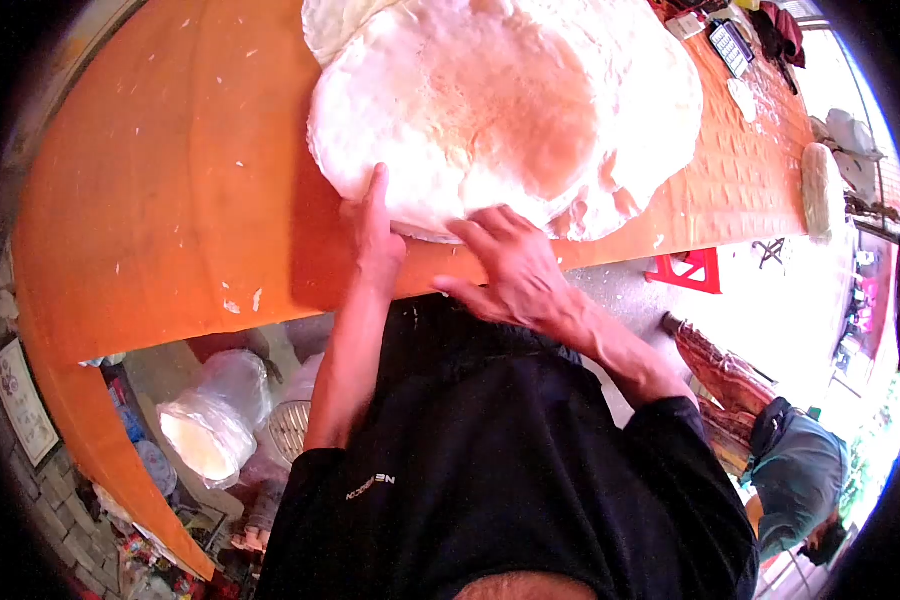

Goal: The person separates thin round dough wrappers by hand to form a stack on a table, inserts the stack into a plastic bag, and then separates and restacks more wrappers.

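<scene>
A large, pale, fluffy mass like wadding (450,120) lies on the orange-covered table (170,180), near its front edge. Its middle looks pinkish and sunken. My left hand (375,235) is at the mass's lower left edge, one finger pointing up along it; the other fingers are mostly hidden. My right hand (510,265) is at the lower edge, to the right of my left hand, with its fingers spread and the fingertips at the mass. Nothing shows held in my right hand.
Plastic-wrapped rolls (215,415) stand below the table at left. A red stool (688,271) is beyond the front edge. A wrapped roll (822,190) lies at the table's right end, and a calculator (732,48) at the back right. Another person (795,470) is at lower right.
</scene>
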Demonstrator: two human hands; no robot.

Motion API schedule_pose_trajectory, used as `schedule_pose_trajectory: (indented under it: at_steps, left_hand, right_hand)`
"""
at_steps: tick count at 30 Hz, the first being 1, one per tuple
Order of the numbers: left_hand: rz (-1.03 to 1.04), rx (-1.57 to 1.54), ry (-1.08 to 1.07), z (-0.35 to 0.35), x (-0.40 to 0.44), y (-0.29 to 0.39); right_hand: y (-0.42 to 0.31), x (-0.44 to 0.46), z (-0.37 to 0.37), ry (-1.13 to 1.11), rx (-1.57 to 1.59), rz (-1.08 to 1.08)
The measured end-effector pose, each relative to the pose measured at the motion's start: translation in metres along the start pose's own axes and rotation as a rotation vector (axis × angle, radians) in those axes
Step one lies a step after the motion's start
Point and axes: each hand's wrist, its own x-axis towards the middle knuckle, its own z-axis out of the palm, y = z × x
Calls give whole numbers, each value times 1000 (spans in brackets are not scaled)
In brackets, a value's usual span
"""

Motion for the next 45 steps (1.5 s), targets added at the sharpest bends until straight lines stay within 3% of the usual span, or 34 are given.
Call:
schedule_pose_trajectory:
  at_steps: [1, 2, 4, 5, 7, 8, 10, 12, 14, 15, 19, 22, 24, 26, 27, 28, 30, 31, 32, 34, 36, 38, 39, 40, 42, 45]
  left_hand:
    - [35, -25, 75, -1, 11, -9]
    - [71, -48, 151, -2, 18, -13]
    - [33, -16, 192, 7, 20, 2]
    - [101, -35, 128, 13, 19, 12]
    - [172, -82, 27, 26, 6, 37]
    - [200, -82, 6, 24, -2, 46]
    - [252, -2, -53, 2, -10, 51]
    - [266, 159, -16, -45, 6, 28]
    - [201, 316, 72, -65, 11, 18]
    - [219, 297, 70, -74, 16, 12]
    - [174, 174, 94, -75, 17, 22]
    - [-89, -81, -11, -99, 38, 42]
    - [-185, -102, 8, -94, 39, 52]
    - [-163, -109, -11, -90, 51, 52]
    - [-158, -102, -17, -91, 51, 50]
    - [-2, 81, 52, -88, 53, 43]
    - [93, 255, 120, -85, 54, 38]
    - [87, 251, 122, -82, 50, 36]
    - [134, 283, 111, -76, 51, 38]
    - [184, 317, 135, -72, 52, 42]
    - [-60, -40, -31, -78, 59, 45]
    - [-57, -176, -147, -81, 64, 48]
    - [-98, -82, -113, -81, 61, 54]
    - [-42, -55, -99, -72, 51, 66]
    - [108, 18, -67, -70, 49, 80]
    - [235, 153, -79, -98, 51, 115]
  right_hand:
    - [9, -16, -6, -39, 70, 88]
    - [19, -31, -2, -176, 426, 508]
    - [83, -67, 15, -439, 1484, 1012]
    - [87, -70, 10, -437, 1488, 1014]
    - [88, -71, 2, -23, 1902, 978]
    - [84, -66, -1, -23, 1914, 985]
    - [83, -48, -7, 408, 2068, 760]
    - [88, -38, -6, 451, 1986, 749]
    - [92, -33, 13, 455, 1513, 824]
    - [93, -30, 18, 464, 1205, 986]
    - [96, -19, 25, 628, 1124, 822]
    - [71, -10, 3, 568, 897, 716]
    - [71, -8, -2, 595, 942, 684]
    - [97, -10, 1, 480, 1130, 899]
    - [103, -11, 0, 399, 1074, 968]
    - [101, -6, 2, 384, 1076, 967]
    - [92, -3, 0, 470, 1102, 832]
    - [106, -8, -7, 250, 1019, 924]
    - [115, -6, -4, 250, 1012, 912]
    - [128, -4, 15, 534, 1213, 1032]
    - [127, -4, 23, 594, 1093, 949]
    - [114, 1, 13, 562, 1037, 915]
    - [106, 2, 9, 556, 1013, 903]
    - [95, 8, 3, 560, 966, 935]
    - [68, 30, -7, 608, 717, 759]
    - [25, 76, -32, 430, 799, 655]
